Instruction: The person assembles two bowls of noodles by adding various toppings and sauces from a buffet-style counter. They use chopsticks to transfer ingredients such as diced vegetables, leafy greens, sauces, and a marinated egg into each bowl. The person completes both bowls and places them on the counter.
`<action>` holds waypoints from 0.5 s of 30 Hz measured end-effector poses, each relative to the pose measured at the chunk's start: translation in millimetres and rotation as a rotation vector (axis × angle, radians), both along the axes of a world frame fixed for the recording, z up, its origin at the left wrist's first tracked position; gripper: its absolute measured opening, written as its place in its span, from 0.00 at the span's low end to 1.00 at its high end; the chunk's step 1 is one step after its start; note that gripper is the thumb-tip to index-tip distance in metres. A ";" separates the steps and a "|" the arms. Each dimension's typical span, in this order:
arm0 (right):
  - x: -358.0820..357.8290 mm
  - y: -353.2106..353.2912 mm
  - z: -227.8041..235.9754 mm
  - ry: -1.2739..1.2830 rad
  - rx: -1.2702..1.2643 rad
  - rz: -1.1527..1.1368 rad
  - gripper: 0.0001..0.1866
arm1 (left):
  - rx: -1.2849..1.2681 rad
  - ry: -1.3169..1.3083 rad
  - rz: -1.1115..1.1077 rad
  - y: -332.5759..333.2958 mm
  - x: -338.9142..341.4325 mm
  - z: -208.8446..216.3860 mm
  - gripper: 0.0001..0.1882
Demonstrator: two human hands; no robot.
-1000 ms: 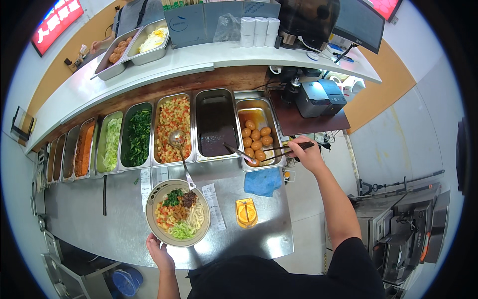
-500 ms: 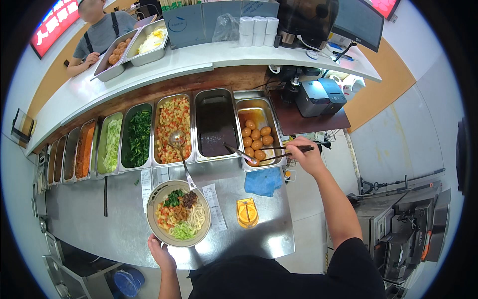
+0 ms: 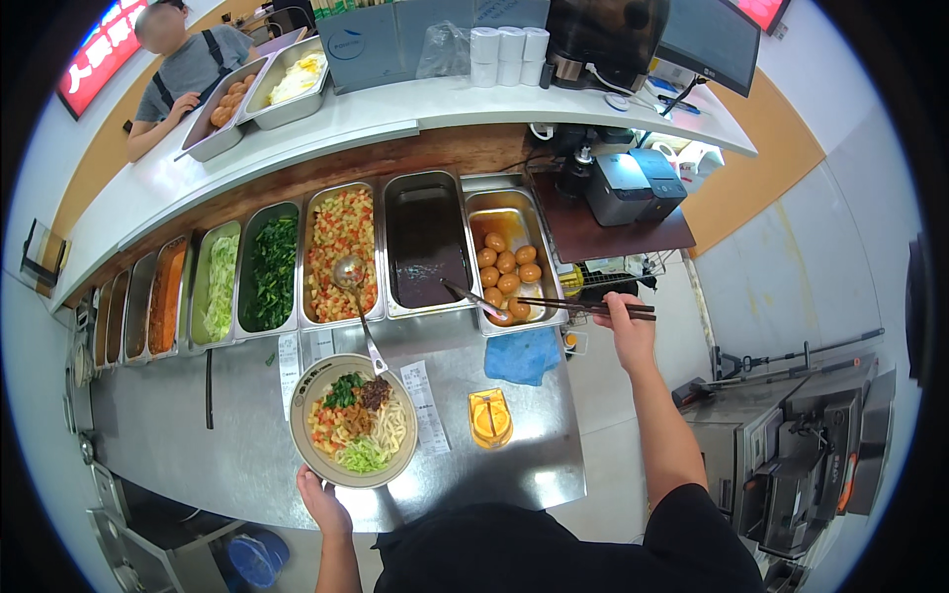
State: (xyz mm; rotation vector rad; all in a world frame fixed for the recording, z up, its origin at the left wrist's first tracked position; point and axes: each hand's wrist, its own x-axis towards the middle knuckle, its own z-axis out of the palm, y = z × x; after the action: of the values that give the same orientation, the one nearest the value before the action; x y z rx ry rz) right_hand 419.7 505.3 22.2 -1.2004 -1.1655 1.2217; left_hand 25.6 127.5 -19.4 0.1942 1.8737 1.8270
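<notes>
My left hand (image 3: 324, 502) grips the near-left rim of a beige bowl (image 3: 304, 447). Inside the bowl are pale noodles (image 3: 393, 431), dark greens, diced vegetables, shredded light-green vegetable and brown toppings. In my right hand (image 3: 629, 333) is a pair of dark chopsticks (image 3: 578, 305), held nearly together. Their tips reach leftward over the near part of a metal pan (image 3: 549, 287), beside several brown eggs (image 3: 506, 263); no egg is visibly lifted. A metal utensil handle (image 3: 474, 297) slants from the dark-liquid pan (image 3: 427, 237) across the egg pan's near-left corner.
A ladle (image 3: 350, 271) rests in the diced-vegetable pan (image 3: 341, 222), its handle reaching the bowl. Paper slips (image 3: 425, 407), an amber container (image 3: 490, 418) and a blue cloth (image 3: 522, 357) lie on the steel counter (image 3: 198, 465). Across the ledge (image 3: 366, 133) stands another person (image 3: 188, 64).
My right hand has shifted right, and the chopsticks have come from spread apart to nearly together. My left hand and the bowl have stayed almost in place.
</notes>
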 end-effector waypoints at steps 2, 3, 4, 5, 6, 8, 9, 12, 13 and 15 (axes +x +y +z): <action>-2.9 -7.9 -3.6 -0.033 0.020 0.041 0.11 | -0.003 0.006 -0.001 0.7 0.1 -0.4 0.17; -4.1 -11.4 -6.8 -0.090 -0.014 0.048 0.10 | -0.002 0.006 -0.006 0.7 -0.4 -0.7 0.17; -5.5 -14.7 -8.7 -0.099 -0.008 0.038 0.11 | 0.000 0.007 -0.011 0.4 -1.2 -1.1 0.17; -8.5 -17.0 -9.4 -0.107 -0.001 0.030 0.11 | 0.002 0.007 -0.013 0.7 -1.3 -1.3 0.18; -10.9 -18.2 -9.2 -0.115 0.006 0.023 0.11 | -0.002 0.010 -0.012 1.0 -1.2 -1.2 0.18; -10.0 -17.8 -0.4 -0.085 0.065 -0.018 0.12 | -0.012 0.015 -0.007 0.0 -0.7 0.0 0.18; -9.0 -15.1 6.6 -0.079 0.105 -0.037 0.12 | -0.012 0.019 -0.005 -1.7 -1.1 -1.3 0.18; -2.2 -4.4 13.2 -0.122 0.149 -0.041 0.14 | -0.008 0.023 0.001 -3.6 -2.1 -4.6 0.18; -4.5 -1.4 13.0 -0.088 0.131 -0.043 0.14 | -0.008 0.019 0.007 -3.3 -1.7 -4.9 0.18; -7.2 1.2 5.6 -0.055 0.113 -0.016 0.15 | -0.010 0.010 0.007 -1.9 -1.7 -5.6 0.18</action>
State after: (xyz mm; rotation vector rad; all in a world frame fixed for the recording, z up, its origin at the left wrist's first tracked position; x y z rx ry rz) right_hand 412.6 506.6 27.8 -1.1626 -1.2464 1.1029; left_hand 23.9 125.6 -25.0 0.1938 1.8921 1.8242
